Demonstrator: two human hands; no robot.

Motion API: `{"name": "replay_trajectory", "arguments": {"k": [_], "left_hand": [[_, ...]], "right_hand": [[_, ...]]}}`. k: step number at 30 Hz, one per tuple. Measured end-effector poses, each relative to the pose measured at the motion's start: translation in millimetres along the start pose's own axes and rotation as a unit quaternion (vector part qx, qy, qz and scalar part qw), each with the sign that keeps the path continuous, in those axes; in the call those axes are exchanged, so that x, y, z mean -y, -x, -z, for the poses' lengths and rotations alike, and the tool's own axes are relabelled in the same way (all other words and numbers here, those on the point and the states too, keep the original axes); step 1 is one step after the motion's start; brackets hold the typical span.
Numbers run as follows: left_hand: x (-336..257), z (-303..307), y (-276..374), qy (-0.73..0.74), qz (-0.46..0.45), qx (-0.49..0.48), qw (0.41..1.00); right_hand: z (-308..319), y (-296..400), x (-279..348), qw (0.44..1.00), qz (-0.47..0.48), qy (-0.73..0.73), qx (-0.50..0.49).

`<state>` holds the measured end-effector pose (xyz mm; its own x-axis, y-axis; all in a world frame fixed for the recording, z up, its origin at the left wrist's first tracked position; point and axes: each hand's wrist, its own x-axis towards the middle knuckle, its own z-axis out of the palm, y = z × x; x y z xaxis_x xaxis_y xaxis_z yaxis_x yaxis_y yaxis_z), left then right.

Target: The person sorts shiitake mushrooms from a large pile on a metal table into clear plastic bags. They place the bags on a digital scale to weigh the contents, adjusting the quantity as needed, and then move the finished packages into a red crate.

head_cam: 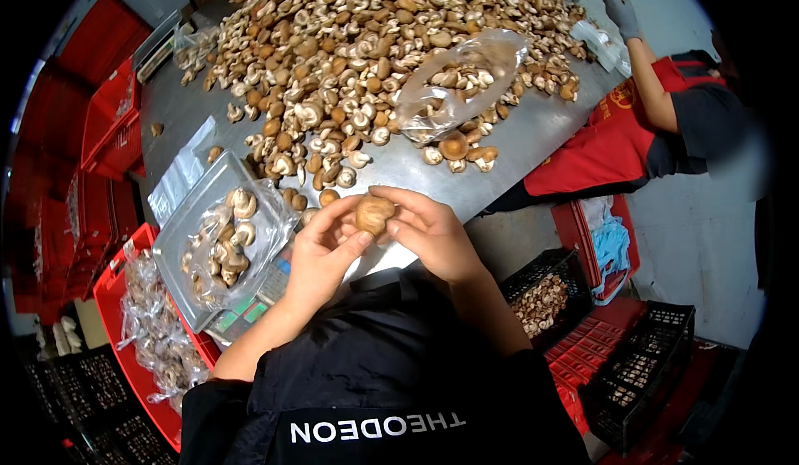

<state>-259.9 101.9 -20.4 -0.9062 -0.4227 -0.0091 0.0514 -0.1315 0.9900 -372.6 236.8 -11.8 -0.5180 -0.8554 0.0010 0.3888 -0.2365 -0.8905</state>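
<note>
A brown shiitake mushroom (374, 214) is held between the fingertips of my left hand (326, 246) and my right hand (437, 234), cap facing up, just in front of my body at the metal table's edge. Left of my hands, a clear plastic tray on a weighing scale (181, 231) bears an open clear bag with several mushrooms (234, 259) in it. A large heap of loose mushrooms (324, 59) covers much of the metal table (399, 175) beyond my hands. On the heap's near right part lies an open clear plastic bag (462, 87) with mushrooms in or under it.
White plastic bags (181, 175) lie behind the scale. At lower left, a red crate (125, 334) holds bagged mushrooms. Black crates (549, 296) with mushrooms stand at right, near a red crate (630, 240). A co-worker in a red apron (599, 147) is at the right; another's arm shows at the top.
</note>
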Motion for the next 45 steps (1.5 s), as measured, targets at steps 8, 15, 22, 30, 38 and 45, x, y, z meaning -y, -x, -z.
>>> {"name": "replay_trajectory", "arguments": {"k": [8, 15, 22, 30, 38, 45], "left_hand": [[20, -24, -22, 0.042, 0.144, 0.05, 0.987], [48, -38, -16, -0.202, 0.016, -0.067, 0.977], [66, -2, -1, -0.166, 0.046, -0.02, 0.985], [20, 20, 20, -0.327, -0.172, -0.04, 0.928], [39, 26, 12, -0.204, -0.071, -0.058, 0.975], [53, 4, 19, -0.2, 0.048, 0.076, 0.976]], "right_hand": [[30, 12, -36, 0.996, 0.005, -0.018, -0.093], [33, 16, -44, 0.972, -0.091, -0.197, -0.084], [19, 0, -57, 0.982, -0.141, -0.079, -0.095], [-6, -24, -51, 0.961, 0.082, 0.253, 0.081], [29, -31, -47, 0.963, -0.004, -0.263, -0.053], [153, -11, -41, 0.935, 0.088, 0.067, -0.337]]}}
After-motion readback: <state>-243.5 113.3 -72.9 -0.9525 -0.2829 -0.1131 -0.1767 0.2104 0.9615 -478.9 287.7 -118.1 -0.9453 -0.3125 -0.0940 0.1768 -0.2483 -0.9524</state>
